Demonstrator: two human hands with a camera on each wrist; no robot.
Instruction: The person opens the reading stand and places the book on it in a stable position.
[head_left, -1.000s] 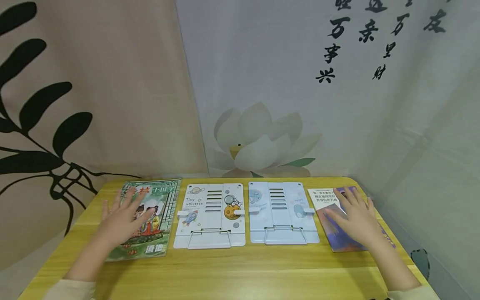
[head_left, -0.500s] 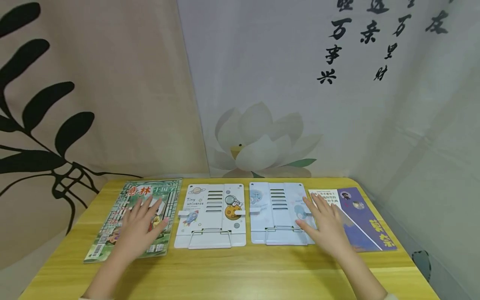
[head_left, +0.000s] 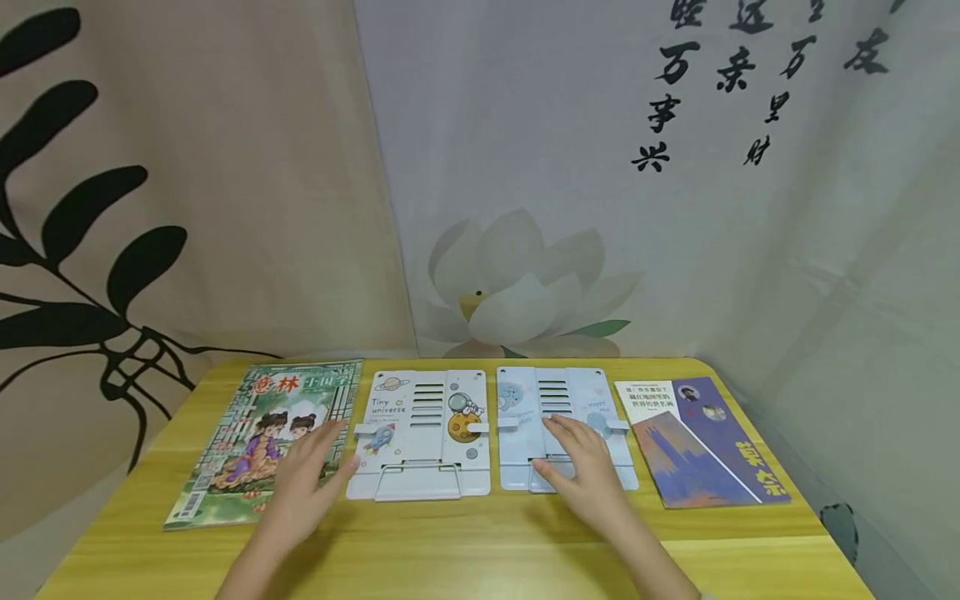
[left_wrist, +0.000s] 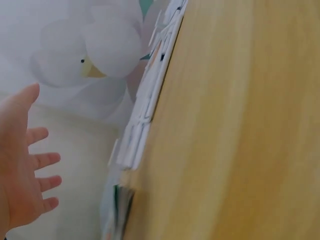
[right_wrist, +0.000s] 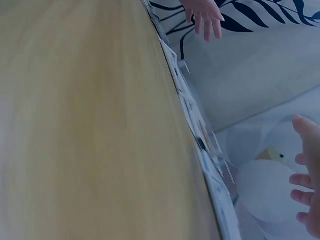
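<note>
My left hand (head_left: pixel 303 479) is held over the lower right part of a green illustrated magazine (head_left: pixel 232 454), fingers extended and nothing in it. In the left wrist view the same hand (left_wrist: pixel 20 170) shows spread fingers, raised off the table. Beside the magazine lies a flat white book stand (head_left: pixel 427 446) with a "Tiny universe" astronaut print and a wire holder. My right hand (head_left: pixel 588 479), also without anything in it, is over a pale blue book stand (head_left: pixel 517 462), partly covering its front. Its fingers (right_wrist: pixel 300 180) are apart in the right wrist view.
A purple and white book (head_left: pixel 723 450) lies at the right of the wooden table (head_left: pixel 450 550). Behind the table's back edge hangs a curtain (head_left: pixel 525 150) with a lotus print, black leaves and writing.
Both hands have moved inward: the left from the magazine's middle to its right side, the right from the purple book to over the blue book stand. The objects stay put.
</note>
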